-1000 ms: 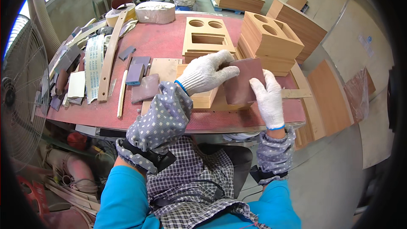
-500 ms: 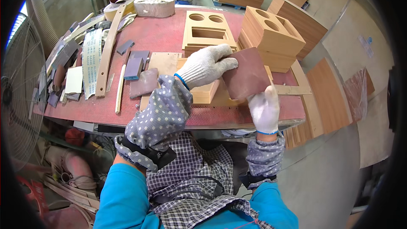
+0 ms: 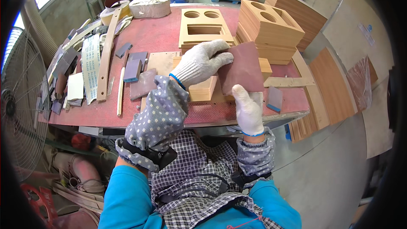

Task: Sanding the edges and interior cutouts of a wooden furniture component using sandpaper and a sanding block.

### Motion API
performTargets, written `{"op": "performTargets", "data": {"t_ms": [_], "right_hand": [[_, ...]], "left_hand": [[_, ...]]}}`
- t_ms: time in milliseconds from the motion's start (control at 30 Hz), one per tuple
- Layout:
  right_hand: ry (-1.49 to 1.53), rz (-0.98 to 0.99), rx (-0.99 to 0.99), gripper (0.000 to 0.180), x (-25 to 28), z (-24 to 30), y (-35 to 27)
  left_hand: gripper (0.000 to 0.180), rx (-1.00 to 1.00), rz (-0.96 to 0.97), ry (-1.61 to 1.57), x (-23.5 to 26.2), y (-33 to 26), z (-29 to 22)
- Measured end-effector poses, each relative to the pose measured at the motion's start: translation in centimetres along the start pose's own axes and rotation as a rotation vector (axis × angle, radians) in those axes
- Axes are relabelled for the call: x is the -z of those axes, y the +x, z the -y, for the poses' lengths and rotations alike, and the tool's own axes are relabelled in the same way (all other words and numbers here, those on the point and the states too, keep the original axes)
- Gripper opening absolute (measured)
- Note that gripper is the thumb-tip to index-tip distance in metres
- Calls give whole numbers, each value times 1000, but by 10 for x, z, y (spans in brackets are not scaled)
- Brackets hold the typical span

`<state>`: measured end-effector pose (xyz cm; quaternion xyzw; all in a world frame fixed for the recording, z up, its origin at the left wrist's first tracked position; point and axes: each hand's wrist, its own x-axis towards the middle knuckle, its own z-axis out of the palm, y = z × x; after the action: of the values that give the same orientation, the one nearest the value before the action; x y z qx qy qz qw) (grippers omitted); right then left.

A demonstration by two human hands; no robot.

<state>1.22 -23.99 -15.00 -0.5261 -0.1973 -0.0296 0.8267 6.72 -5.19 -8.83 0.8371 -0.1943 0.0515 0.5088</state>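
Both my hands wear white knit gloves. My left hand (image 3: 202, 61) grips the upper left edge of a reddish-brown sheet of sandpaper (image 3: 243, 68). My right hand (image 3: 248, 109) holds the same sheet from below at its lower edge. The sheet is lifted and tilted above a small pale wooden block (image 3: 203, 90) that lies on the red workbench (image 3: 157, 38). Part of the block is hidden behind my left wrist and the sheet.
Stacks of wooden panels with round holes (image 3: 268, 27) and a cut-out panel (image 3: 205, 27) stand behind. Sanding blocks (image 3: 133, 69), strips and a long curved wooden piece (image 3: 107, 55) lie at left. A blue-edged sanding pad (image 3: 274, 99) sits near the front edge. A fan (image 3: 21, 110) stands left.
The sandpaper sheet has been lifted off the wooden block and tilted up. My right hand moved from the sheet's right side to under its lower edge.
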Motion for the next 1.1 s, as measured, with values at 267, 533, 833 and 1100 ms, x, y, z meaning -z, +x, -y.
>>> {"op": "performTargets", "data": {"t_ms": [267, 533, 833, 1100], "right_hand": [[-574, -35, 215, 54, -8, -2, -3], [-811, -17, 460, 65, -10, 1, 5], [-546, -178, 387, 33, -6, -7, 13], [-138, -218, 131, 39, -7, 17, 9]], "left_hand": [[35, -111, -11, -55, -2, -1, 9], [38, -84, 99, -38, 1, 0, 8], [36, -29, 121, -73, 2, -2, -5], [28, 34, 108, -30, 6, -1, -6]]}}
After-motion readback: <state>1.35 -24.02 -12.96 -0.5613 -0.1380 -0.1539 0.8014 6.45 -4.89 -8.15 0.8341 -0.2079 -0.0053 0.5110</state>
